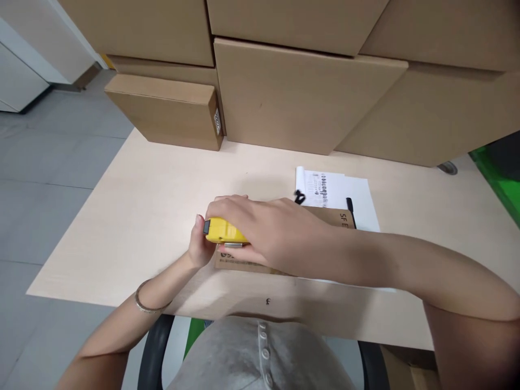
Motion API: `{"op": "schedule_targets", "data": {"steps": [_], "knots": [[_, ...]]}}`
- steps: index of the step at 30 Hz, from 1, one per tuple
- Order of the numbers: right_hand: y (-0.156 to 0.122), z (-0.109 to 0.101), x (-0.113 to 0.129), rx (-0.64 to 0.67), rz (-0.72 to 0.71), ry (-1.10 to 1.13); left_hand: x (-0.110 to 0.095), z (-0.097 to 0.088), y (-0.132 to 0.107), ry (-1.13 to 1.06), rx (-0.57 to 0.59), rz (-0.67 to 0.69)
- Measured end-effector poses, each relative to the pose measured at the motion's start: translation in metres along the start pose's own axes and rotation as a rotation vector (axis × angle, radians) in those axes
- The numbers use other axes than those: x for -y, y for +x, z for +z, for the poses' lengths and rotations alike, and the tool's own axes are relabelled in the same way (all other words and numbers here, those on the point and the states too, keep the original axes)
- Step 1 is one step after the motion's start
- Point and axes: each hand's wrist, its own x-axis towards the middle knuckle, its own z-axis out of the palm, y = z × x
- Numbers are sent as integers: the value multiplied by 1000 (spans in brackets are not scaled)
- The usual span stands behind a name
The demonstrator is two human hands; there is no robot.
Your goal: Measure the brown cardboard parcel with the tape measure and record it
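A: Position of the yellow tool (225,232)?

B: Centre of frame, over the left end of the printed brown cardboard (325,215), which lies on the table (162,184). Contact between tool and cardboard: cannot tell.

A: Hands?

B: Right hand (280,230): fingers curled around the tool's body, gripping it. Left hand (199,244): half-curled, thumb raised at the tool's dark end; its other fingers are largely hidden, so cannot tell whether it has hold of anything.

A: Failure modes?

B: First, a pinch. The left thumb sits just beside the dark end; any sudden movement there would probably catch it. Second, a skid. The cardboard looks loose, so sideways pressure from the right hand could shift it. Third, a drag. Papers (365,189) and a black pen-like stick (350,205) lie right of centre, near the right forearm (365,257); a low sweep could pull them along.

A: Visibility?

B: Poor. The right hand covers part of the tool; a slipping grip would be hard to spot.
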Motion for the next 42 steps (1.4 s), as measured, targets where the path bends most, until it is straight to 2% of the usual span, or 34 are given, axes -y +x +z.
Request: {"op": "schedule_targets", "data": {"steps": [2, 5, 10, 14, 16, 19, 27, 35, 39, 42], "knots": [[-6, 2, -5, 4, -7, -28, 3, -5, 3, -1, 71, 64], [-30, -1, -13, -58, 40, -51, 2, -11, 9, -15, 153, 164], [-102, -18, -33, -187, 240, 47, -3, -13, 13, -29, 178, 158], [-165, -27, -47, -374, 372, 49, -5, -16, 17, -27, 211, 179], [-186, -26, -51, -438, 441, 66, -5, -17, 18, -24, 231, 196], [-201, -19, -53, -473, 467, 85, -5, -18, 20, -23, 225, 213], [-200, -12, -54, -500, 456, 107, -7, -17, 23, -27, 191, 249], [-195, -24, -42, -499, 485, 83, -9, -21, 22, 52, 190, 211], [-165, -26, -32, -440, 456, -29, -11, -21, 21, 81, 186, 208], [-121, -18, -26, -276, 349, -78, -10, -21, 20, 98, 183, 214]]}}
